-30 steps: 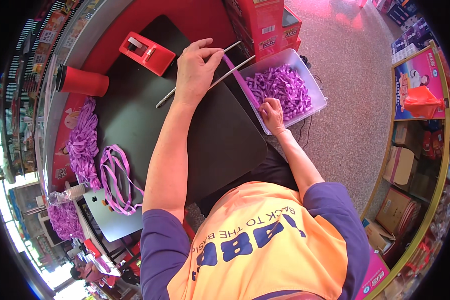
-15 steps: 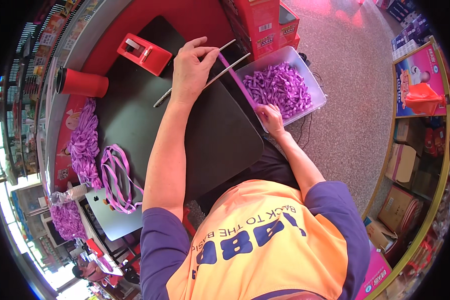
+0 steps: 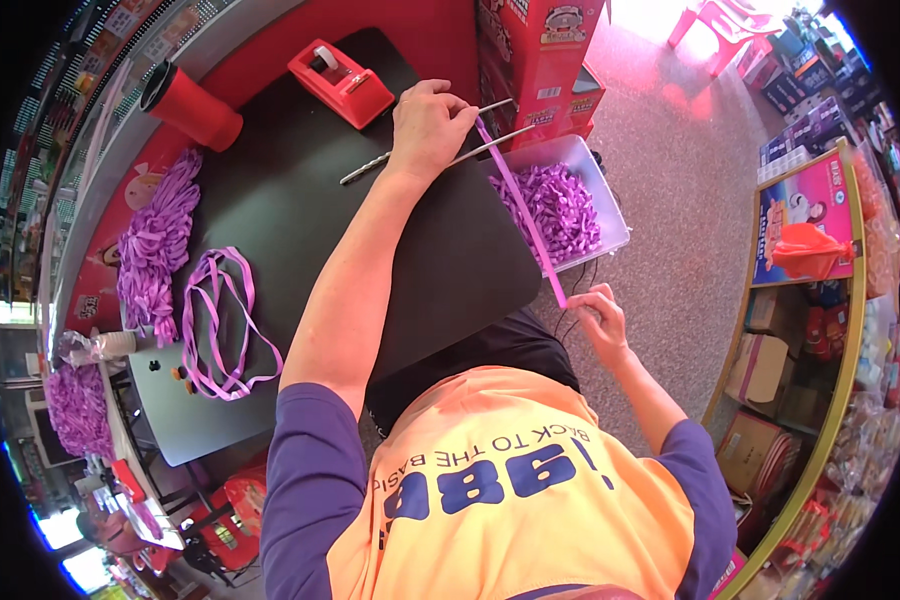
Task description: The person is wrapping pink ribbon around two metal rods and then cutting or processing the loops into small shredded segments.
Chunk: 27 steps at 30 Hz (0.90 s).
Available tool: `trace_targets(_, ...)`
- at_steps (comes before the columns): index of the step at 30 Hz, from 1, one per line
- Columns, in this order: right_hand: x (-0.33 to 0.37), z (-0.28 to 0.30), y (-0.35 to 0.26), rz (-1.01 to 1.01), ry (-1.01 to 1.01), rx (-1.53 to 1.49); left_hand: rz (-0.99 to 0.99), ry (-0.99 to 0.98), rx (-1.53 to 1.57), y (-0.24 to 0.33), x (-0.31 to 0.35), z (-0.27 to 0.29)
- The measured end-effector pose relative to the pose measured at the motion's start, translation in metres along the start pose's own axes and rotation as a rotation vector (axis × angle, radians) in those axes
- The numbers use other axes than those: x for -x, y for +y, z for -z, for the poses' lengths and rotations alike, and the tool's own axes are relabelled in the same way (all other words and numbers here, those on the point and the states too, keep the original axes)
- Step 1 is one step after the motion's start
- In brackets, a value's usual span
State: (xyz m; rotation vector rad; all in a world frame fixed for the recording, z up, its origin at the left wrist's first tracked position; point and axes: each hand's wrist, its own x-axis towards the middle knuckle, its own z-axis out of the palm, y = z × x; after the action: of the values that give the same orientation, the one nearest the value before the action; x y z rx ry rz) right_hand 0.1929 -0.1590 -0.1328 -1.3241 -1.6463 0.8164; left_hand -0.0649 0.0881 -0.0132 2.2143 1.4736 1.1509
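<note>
Nearest me, my right hand (image 3: 598,310) hangs just off the edge of the black table (image 3: 300,200), fingers pinched shut on the lower end of a purple ribbon strip (image 3: 523,213). The strip runs taut, its long axis slanting from that hand up and away to my left hand (image 3: 425,125), which is closed over the ribbon's far end and a pair of thin metal rods (image 3: 490,125) lying on the table. Beside the strip sits a clear tub of purple ribbon pieces (image 3: 565,205) (it overhangs the table edge, as far as I can tell). My worry is slip: if either pinch loosens, I judge the strip would go slack and drop off the rods. Farther off are a red tape dispenser (image 3: 342,82) and a red cup (image 3: 190,105).
</note>
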Motion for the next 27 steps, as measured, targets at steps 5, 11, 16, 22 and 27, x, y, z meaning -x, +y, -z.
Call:
trace_targets(5, 0.009, 0.029, -0.035, -0.072, 0.008, -0.133, 0.004, -0.025, -0.032, 0.002, 0.000, 0.004)
trace_targets(11, -0.017, 0.063, -0.111, 0.267, 0.002, -0.351, 0.023, 0.004, -0.019, -0.002, -0.001, -0.002)
trace_targets(16, -0.081, 0.072, -0.170, 0.551, -0.076, -0.454, 0.022, -0.038, -0.083, -0.003, 0.000, 0.002)
trace_targets(22, -0.213, 0.067, -0.245, 0.521, 0.127, 0.111, 0.052, -0.088, -0.044, 0.004, -0.002, 0.007)
trace_targets(27, -0.355, 0.034, -0.242, 0.054, -0.581, -1.095, 0.027, -0.105, -0.022, 0.007, 0.002, 0.012)
